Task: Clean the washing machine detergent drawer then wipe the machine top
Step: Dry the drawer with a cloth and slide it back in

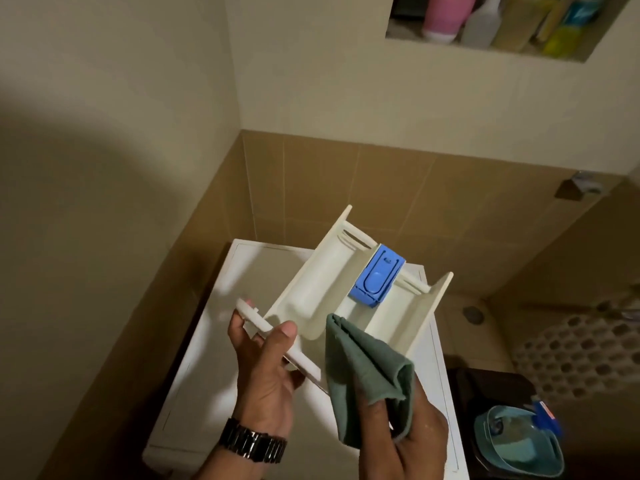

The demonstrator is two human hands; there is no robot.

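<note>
Left hand (266,368): holds the front panel of the detergent drawer (325,292), thumb curled over the panel's upper edge, fingers behind it; a dark watch (252,445) sits on the wrist.
Detergent drawer: off the machine, held tilted in the air above the washing machine top (194,386), open side facing the camera.
Drawer insert: a blue flap (375,275) sits in the middle compartment near the far end.
Cloth (367,375): green, folded, its upper tip just inside the near end of the drawer, beside the middle compartment.
Right hand (405,434): fingers curled round the cloth's lower part, pinching it.
Wall niche (491,50): upper right, holding bottles, one pink.
Basin (519,441): teal, low at the right, beside the machine.
</note>
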